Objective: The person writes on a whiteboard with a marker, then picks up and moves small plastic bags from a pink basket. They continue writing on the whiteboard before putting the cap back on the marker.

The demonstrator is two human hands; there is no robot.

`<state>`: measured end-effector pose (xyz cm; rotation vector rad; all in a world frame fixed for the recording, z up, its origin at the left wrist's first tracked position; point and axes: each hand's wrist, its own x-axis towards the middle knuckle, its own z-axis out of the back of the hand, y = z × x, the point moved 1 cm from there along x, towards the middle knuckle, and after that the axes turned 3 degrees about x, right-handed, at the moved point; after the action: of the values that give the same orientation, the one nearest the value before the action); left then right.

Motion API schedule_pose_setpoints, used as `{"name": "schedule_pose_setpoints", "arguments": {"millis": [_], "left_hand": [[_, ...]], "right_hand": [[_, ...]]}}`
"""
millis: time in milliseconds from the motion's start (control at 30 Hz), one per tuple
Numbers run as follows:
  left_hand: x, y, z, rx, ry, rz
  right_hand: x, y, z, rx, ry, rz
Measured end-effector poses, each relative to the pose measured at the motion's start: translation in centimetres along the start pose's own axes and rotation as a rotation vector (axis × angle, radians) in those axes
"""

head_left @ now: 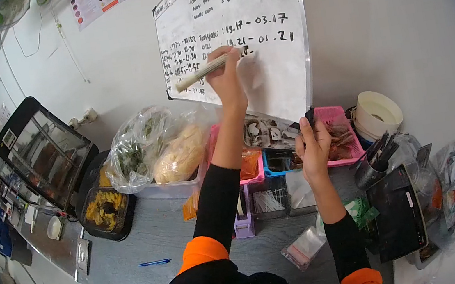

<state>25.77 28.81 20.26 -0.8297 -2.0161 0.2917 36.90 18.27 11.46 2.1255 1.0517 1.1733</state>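
Observation:
My left hand (225, 80) is closed around a thick pale marker (194, 78), its tip end against the whiteboard (277, 79) beside a row of handwritten times. The board is covered in black names and times in its upper part, while its lower right is bare white. At the board's lower right corner, my right hand (314, 149) grips the black corner piece (309, 115) between thumb and fingers. Below the board sit a pink basket (353, 156) of packed food and a tray (266, 133) of dark and white pieces, just left of my right hand.
Plastic bags (179, 155) of food stand left of my left arm, near a black container (109, 211) of yellow food. A blue pen (155, 263) lies on the grey table (114, 253). On the right are a tablet (396, 214), a utensil cup (370, 170) and white tubs (377, 113).

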Motion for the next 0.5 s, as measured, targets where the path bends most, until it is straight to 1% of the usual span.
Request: {"name": "schedule_pose_setpoints", "arguments": {"millis": [33,100,133,167,267,333,400,467,500], "left_hand": [[-0.2,-0.3,0.2,-0.004,-0.002,-0.004],[-1.0,-1.0,1.4,-0.191,-0.049,-0.019],[-1.8,-1.3,2.3,-0.187,-0.019,-0.001],[-3.1,-1.9,2.9,-0.219,-0.024,0.043],[-7.8,-2.9,5.4,-0.334,-0.045,0.204],[-10.6,-2.3,8.0,-0.218,-0.031,0.271],[-13.6,-2.0,10.3,-0.217,-0.068,0.438],[-16.3,-1.8,12.2,-0.177,-0.112,0.555],[-17.5,-2.0,13.0,-0.18,-0.116,0.549]], "right_hand": [[0.1,0.0,0.1,-0.01,0.014,0.005],[0.2,-0.2,0.3,-0.012,0.006,0.011],[0.4,-0.4,0.5,-0.012,-0.007,0.013],[0.6,-0.6,0.7,-0.011,0.001,0.013],[1.2,-1.3,1.5,0.052,-0.061,-0.047],[1.9,-2.2,2.3,0.003,-0.08,-0.032],[2.4,-2.5,2.7,-0.07,-0.124,-0.033],[2.9,-3.0,3.1,-0.071,-0.137,-0.041],[3.2,-3.4,3.4,-0.072,-0.157,-0.049]]}}
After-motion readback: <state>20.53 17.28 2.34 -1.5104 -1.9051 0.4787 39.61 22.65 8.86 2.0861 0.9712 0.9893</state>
